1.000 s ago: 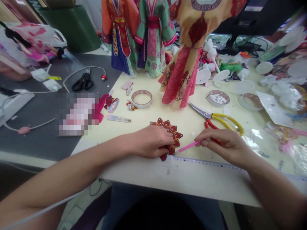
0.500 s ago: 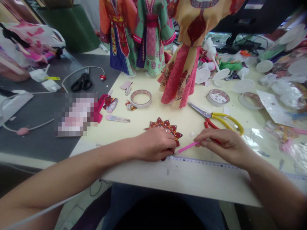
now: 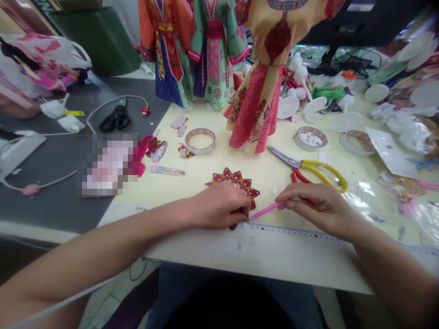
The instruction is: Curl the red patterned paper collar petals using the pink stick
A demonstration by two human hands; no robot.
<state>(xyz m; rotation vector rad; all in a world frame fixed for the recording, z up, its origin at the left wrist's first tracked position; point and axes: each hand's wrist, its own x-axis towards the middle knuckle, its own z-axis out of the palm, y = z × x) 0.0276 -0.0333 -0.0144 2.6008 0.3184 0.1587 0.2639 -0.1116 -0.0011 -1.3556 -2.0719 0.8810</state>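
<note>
Two bare hands are at work near the front edge of a pale tabletop (image 3: 212,249), where a white measuring strip with dark markings (image 3: 291,231) runs off to the right. The left hand (image 3: 224,205) is curled over a flat, dark-red piece with pointed petal edges (image 3: 237,176), which fans out from under the fingers; the right hand (image 3: 318,205) pinches a slim pink stick (image 3: 267,209), tip close to the left fingertips (whether they touch, I cannot tell). Good handling here would mean keeping the piece pressed flat, and guiding the tip lightly, with fingertips out of its path. Beyond the right hand lie steel scissors with yellow and red handles (image 3: 286,158); farther back, a pale tape ring (image 3: 202,151) and a figure in a peach-and-red dress (image 3: 254,107).
</note>
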